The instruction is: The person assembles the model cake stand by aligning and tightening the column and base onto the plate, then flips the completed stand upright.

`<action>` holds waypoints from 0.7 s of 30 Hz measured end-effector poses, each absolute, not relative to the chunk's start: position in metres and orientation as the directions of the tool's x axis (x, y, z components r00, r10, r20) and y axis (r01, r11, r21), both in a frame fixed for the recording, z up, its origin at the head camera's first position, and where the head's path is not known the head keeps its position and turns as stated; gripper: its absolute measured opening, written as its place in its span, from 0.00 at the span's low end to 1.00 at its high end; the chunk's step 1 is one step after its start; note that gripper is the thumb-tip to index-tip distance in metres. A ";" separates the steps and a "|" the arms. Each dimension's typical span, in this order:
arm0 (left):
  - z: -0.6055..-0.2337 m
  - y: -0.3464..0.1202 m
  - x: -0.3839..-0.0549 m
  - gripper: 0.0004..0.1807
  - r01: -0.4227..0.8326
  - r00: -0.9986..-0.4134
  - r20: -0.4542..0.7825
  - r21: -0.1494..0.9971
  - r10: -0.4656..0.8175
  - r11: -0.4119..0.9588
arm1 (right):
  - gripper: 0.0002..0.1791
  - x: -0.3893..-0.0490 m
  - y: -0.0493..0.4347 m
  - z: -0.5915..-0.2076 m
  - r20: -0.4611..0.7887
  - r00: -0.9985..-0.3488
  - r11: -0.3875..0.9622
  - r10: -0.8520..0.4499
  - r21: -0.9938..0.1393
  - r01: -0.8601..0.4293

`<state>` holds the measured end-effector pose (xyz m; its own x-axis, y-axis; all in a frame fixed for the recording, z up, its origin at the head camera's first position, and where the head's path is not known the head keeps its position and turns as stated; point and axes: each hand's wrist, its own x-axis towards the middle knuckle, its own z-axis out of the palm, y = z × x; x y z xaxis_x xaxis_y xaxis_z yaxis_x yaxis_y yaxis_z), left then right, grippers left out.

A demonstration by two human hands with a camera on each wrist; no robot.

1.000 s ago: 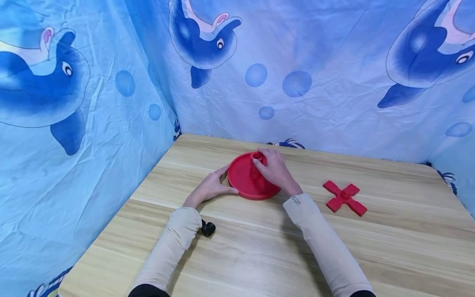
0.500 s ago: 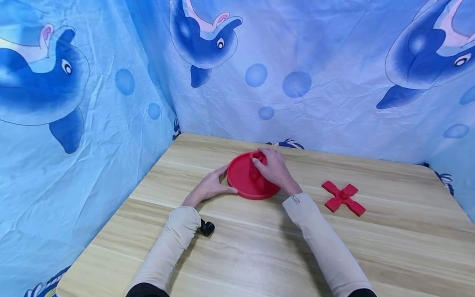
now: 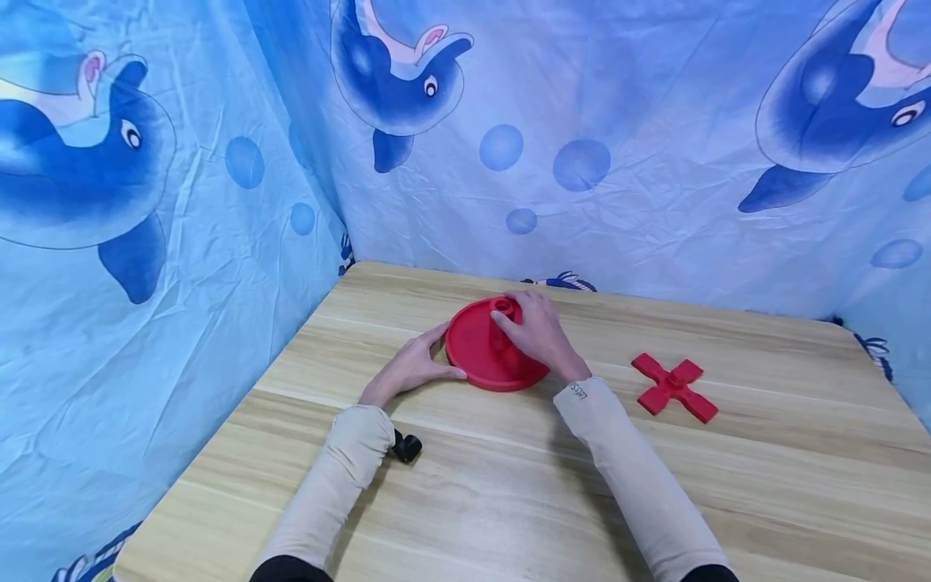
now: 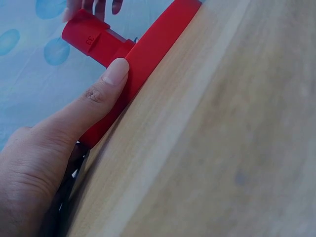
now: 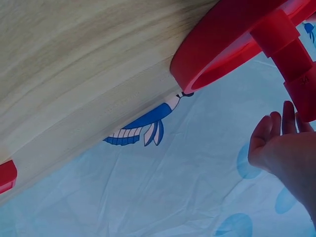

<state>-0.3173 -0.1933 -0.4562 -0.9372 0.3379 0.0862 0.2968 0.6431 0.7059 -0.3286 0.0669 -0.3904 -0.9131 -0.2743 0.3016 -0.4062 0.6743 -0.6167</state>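
Observation:
A red round tray with a raised rim lies on the wooden table. From its middle rises a red tubular post, stepped in width, as the right wrist view shows. My left hand holds the tray's near-left edge, thumb and fingers spread along the rim; in the left wrist view its thumb presses the side wall. At the post's top, my right hand holds it between thumb and fingers. Some of those fingers are hidden behind the post in the head view.
To the right on the wooden table lies a red cross-shaped piece with a short stub at its centre. A small black object sits beside the left wrist. Blue dolphin-print curtains enclose the table's back and sides.

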 end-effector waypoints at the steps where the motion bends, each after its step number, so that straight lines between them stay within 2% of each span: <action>1: -0.456 -0.193 -0.317 0.63 0.295 -0.938 0.085 0.706 0.336 0.644 | 0.31 -0.329 0.067 -0.390 0.303 -0.911 0.677 -0.281 -0.610 -0.411; 10: -0.456 -0.192 -0.316 0.63 0.293 -0.940 0.089 0.707 0.330 0.644 | 0.29 -0.330 0.069 -0.391 0.332 -0.895 0.670 -0.298 -0.596 -0.444; 21: -0.455 -0.191 -0.315 0.63 0.282 -0.943 0.079 0.708 0.324 0.648 | 0.31 -0.331 0.068 -0.392 0.309 -0.916 0.677 -0.256 -0.619 -0.398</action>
<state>-0.3147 -0.1905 -0.4552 -0.9428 0.3238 0.0788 0.2816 0.6476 0.7080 -0.3307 0.0685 -0.3923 -0.9162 -0.2557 0.3085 -0.3975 0.6770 -0.6194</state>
